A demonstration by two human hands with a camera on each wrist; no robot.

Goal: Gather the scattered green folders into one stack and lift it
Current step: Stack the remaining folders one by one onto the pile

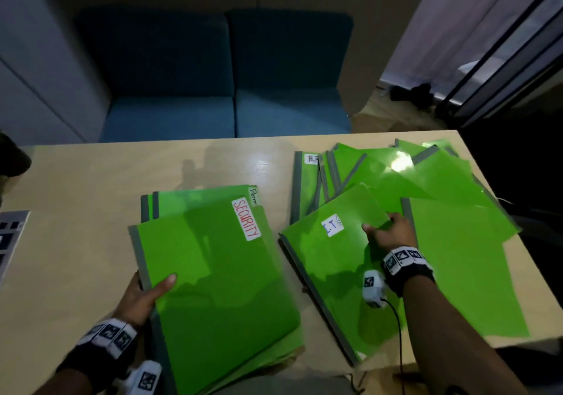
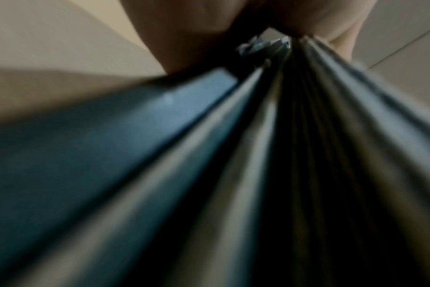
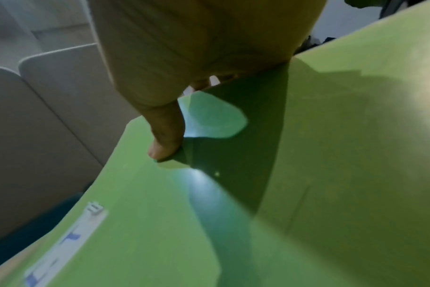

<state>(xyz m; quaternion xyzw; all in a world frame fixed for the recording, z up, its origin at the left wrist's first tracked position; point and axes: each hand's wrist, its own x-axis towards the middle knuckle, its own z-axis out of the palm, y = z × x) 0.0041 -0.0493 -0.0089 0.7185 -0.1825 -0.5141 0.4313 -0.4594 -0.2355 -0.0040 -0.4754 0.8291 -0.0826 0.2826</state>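
Green folders w/ grey spines: the stack has a "SECURITY" label on top, the rest lie fanned out at right. Left hand grips the stack's spine edge (thumb on top); right hand pinches the "I.T" folder, thumb on its cover.

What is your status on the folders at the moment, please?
Left hand grips the SECURITY stack by its spine. Right hand pinches the I.T folder. Loose folders fanned behind; nothing blocking.

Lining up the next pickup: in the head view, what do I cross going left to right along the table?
left hand gripping the gathered stack → SECURITY folder on top of that stack → bare strip of table → I.T folder → right hand gripping its far edge → loose green folders
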